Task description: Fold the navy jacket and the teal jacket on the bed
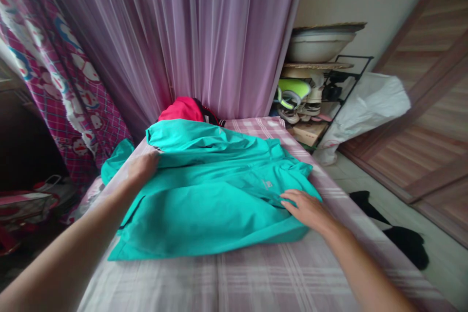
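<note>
Teal garment (215, 190) sprawled on the plaid sheet (219, 282), bare room out front. Right hand (305, 207) rests on it, fingers loosely apart; left hand (144, 168) is at its left edge, too blurry to tell if gripping tbh.

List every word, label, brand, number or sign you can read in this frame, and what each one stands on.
None can be read.
Teal garment: a small pale mark near the right hand, too small and blurred to read.
Cardboard box on the rack: any print is too blurred to make out.
</note>
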`<action>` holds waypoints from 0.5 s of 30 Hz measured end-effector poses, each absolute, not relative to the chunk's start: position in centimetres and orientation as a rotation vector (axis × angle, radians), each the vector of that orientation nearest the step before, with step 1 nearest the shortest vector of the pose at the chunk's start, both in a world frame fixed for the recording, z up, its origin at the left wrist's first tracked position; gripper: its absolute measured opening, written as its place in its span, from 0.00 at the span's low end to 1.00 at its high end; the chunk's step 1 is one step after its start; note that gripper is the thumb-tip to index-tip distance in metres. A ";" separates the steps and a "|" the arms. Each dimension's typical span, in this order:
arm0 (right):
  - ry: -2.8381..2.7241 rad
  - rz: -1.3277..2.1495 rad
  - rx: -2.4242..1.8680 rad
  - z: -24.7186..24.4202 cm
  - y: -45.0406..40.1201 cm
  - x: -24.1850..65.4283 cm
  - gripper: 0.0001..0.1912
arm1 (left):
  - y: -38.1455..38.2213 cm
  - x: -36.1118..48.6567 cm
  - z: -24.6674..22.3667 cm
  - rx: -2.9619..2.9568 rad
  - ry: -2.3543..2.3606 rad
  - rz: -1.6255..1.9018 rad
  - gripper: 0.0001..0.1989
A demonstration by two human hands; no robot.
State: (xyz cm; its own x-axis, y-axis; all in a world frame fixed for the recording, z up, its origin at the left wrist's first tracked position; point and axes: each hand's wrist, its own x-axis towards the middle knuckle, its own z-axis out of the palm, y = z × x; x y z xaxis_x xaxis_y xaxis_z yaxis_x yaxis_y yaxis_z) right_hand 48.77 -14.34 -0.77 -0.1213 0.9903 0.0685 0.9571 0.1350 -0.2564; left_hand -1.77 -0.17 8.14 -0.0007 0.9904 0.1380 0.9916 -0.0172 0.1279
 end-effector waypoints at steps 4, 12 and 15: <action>-2.215 0.252 -1.803 0.6 -15.7 48.3 0.18 | 2.0 -0.9 12.3 -1.985 -2.301 -0.344 0.26; -2.260 0.372 -1.602 1.6 -16.7 46.8 0.19 | -3.8 2.5 6.6 -2.573 -1.818 -0.297 0.24; -2.299 0.424 -1.617 1.3 -16.7 46.6 0.20 | -7.9 2.2 4.0 -2.833 -1.837 -0.171 0.29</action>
State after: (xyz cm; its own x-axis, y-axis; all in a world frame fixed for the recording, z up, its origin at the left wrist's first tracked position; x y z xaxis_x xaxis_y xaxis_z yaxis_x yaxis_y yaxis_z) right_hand 46.64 -16.70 1.32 -0.3229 0.9437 0.0720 0.8559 0.3236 -0.4034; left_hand 2.19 -7.91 4.02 0.4129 0.9097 -0.0450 0.8856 -0.3895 0.2528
